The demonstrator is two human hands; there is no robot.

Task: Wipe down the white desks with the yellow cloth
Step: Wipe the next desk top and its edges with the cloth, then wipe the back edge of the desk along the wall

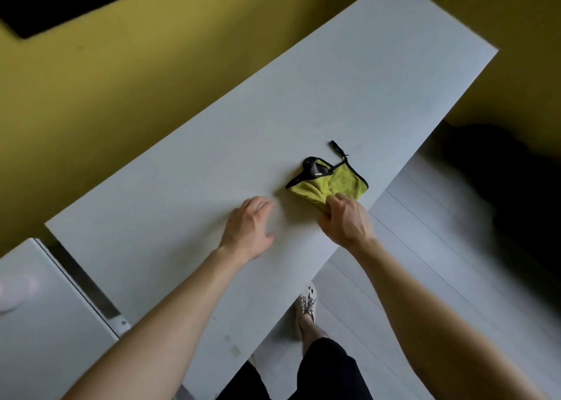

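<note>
Right hand [346, 220] pinching yellow cloth [331, 187] near front edge of white desk [212, 144]. Left hand [249, 229] flat, fingers loosely spread. Wiping barely started imo; second desk [45, 323] untouched.

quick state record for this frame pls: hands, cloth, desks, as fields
left hand: open, fingers spread over the white desk, beside the cloth, not touching it
right hand: grips the near end of the yellow cloth
yellow cloth: bunched, black-trimmed, lying on the desk close to the edge on the person's side
black loop: trails from the cloth's far corner, flat on the desk
second white desk: lower left, separated by a gap
</note>
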